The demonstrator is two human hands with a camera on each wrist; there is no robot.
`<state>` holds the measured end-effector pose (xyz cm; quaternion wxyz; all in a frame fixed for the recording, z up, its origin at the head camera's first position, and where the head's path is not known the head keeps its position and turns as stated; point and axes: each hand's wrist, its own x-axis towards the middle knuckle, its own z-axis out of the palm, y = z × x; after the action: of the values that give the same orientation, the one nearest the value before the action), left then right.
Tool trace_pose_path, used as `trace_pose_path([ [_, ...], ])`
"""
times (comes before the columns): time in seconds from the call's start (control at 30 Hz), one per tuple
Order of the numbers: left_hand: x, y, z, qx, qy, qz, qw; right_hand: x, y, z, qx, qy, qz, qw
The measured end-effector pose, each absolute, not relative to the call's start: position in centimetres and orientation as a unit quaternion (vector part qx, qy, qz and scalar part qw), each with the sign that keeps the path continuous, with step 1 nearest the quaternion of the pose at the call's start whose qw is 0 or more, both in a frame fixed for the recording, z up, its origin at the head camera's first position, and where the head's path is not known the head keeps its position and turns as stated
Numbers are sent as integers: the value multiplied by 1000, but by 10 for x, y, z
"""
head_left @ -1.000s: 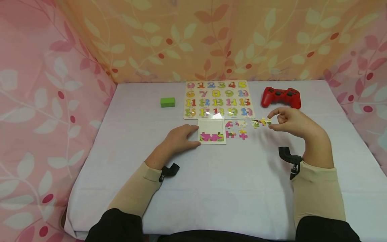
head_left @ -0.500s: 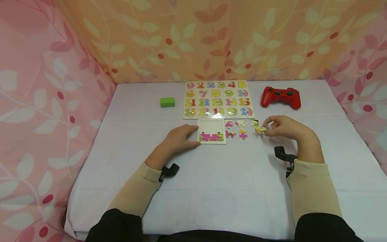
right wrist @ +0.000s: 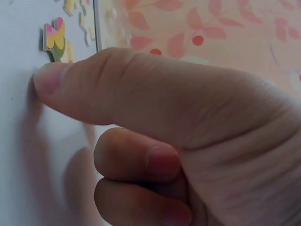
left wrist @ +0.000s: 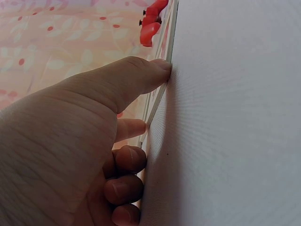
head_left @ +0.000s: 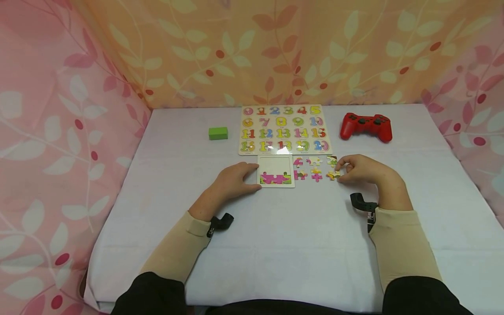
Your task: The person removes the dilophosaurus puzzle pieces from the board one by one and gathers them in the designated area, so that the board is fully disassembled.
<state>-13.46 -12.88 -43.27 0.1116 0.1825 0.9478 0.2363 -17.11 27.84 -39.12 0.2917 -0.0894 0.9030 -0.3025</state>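
A small square puzzle tray point(head_left: 275, 187) lies on the white table, with pink and green pieces fitted along its lower part. My left hand point(head_left: 235, 183) rests at the tray's left side; its extended thumb and index finger touch the edge, while the other fingers curl inward in the left wrist view. A yellow and green puzzle piece point(head_left: 332, 175) sits at the right of the loose pieces point(head_left: 316, 175). Thumb and index finger of my right hand point(head_left: 364, 169) pinch this piece at its right side, low over the table. The right wrist view shows the thumb against the piece point(right wrist: 55, 37).
Behind the tray lies a number board point(head_left: 281, 130), touching or almost touching it. A green block point(head_left: 218, 133) stands to its left and a red game controller point(head_left: 366, 126) to its right. Patterned curtains point(head_left: 291, 52) enclose the table's back and sides.
My right hand has moved left and toward me, bringing the yellow and green puzzle piece down beside the other loose pieces. The left hand and tray have stayed in place.
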Motion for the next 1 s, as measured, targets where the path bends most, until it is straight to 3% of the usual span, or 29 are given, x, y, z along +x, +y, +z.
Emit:
trace_pose_path([
  [0.43, -134, -128, -432, 181, 948, 235, 114, -165, 280, -369, -93, 922, -285, 247],
  [1.0, -136, -130, -433, 193, 945, 240, 112, -134, 266, -314, -101, 944, -304, 78],
])
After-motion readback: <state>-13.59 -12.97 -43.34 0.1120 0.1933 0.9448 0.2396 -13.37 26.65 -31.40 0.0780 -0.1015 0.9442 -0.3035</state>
